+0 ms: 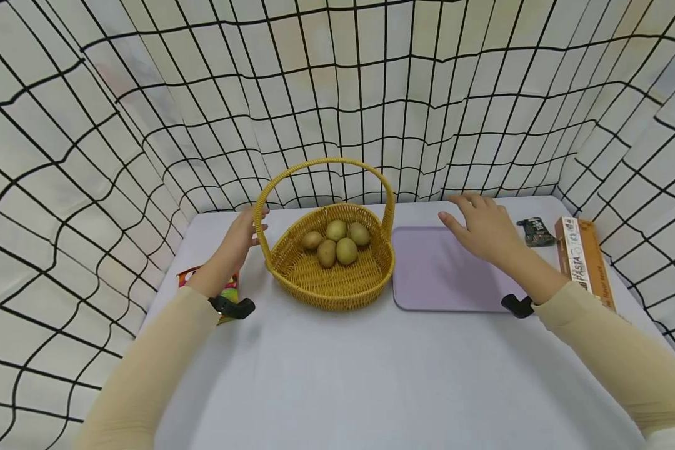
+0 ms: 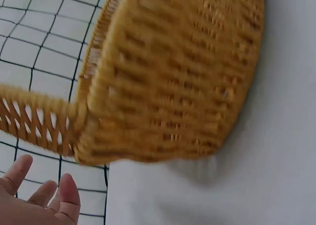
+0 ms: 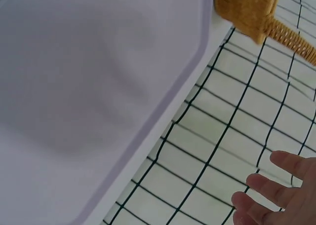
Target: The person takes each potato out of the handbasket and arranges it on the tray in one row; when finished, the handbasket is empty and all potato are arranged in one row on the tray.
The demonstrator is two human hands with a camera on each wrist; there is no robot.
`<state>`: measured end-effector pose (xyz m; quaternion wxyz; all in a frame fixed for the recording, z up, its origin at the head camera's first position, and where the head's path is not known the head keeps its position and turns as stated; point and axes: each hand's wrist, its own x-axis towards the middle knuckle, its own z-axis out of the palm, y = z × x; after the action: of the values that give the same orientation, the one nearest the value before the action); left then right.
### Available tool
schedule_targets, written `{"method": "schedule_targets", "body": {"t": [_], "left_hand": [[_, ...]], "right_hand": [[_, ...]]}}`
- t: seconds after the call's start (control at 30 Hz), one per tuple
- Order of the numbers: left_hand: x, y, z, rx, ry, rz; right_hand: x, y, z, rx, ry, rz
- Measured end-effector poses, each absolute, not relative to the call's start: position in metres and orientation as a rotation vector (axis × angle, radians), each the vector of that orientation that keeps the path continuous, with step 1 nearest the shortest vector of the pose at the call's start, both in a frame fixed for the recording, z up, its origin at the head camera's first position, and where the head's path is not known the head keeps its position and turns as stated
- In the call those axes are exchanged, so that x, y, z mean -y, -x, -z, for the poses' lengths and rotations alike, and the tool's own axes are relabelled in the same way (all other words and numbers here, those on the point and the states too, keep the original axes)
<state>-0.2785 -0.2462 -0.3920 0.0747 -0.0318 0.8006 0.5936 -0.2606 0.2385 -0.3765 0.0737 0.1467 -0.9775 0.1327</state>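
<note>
l. hand (image 1: 237,240) relaxed, grasping nothing, just beside handle (image 1: 326,160) of basket (image 1: 334,301), nr tabletop's (image 1: 360,375) back edge w/ round produce (image 1: 336,244) inside. prob. reach stage; next move likely needs fingers round handle. tray (image 1: 427,275) adj.; r. hand (image 1: 480,230) loose, nothing held, nr its back edge. pasta box (image 1: 586,259) limits r. edge; front's open.

Basket (image 1: 332,302) was golden-yellow, woven pattern; round produce (image 1: 347,251) inside ran olive to brown. Tray (image 1: 427,275) right of it was plain lilac, table (image 1: 337,375) white. Right-side box (image 1: 595,256) was orange-brown, white panel. Sleeves (image 1: 146,369) were beige.
</note>
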Motion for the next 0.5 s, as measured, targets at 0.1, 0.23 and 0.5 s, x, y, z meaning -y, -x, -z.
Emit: {"method": "schedule_targets", "body": {"t": [0.1, 0.23, 0.5], "left_hand": [[0.240, 0.268, 0.386, -2.312, 0.106, -1.857], [0.234, 0.256, 0.383, -2.214, 0.099, -1.956], [0.224, 0.229, 0.389, -2.351, -0.040, -1.964]], "right_hand": [[-0.231, 0.255, 0.376, 2.938, -0.461, -0.425], [-0.220, 0.249, 0.374, 2.929, -0.505, -0.445], [-0.201, 0.235, 0.362, 2.946, -0.560, -0.479]]}}
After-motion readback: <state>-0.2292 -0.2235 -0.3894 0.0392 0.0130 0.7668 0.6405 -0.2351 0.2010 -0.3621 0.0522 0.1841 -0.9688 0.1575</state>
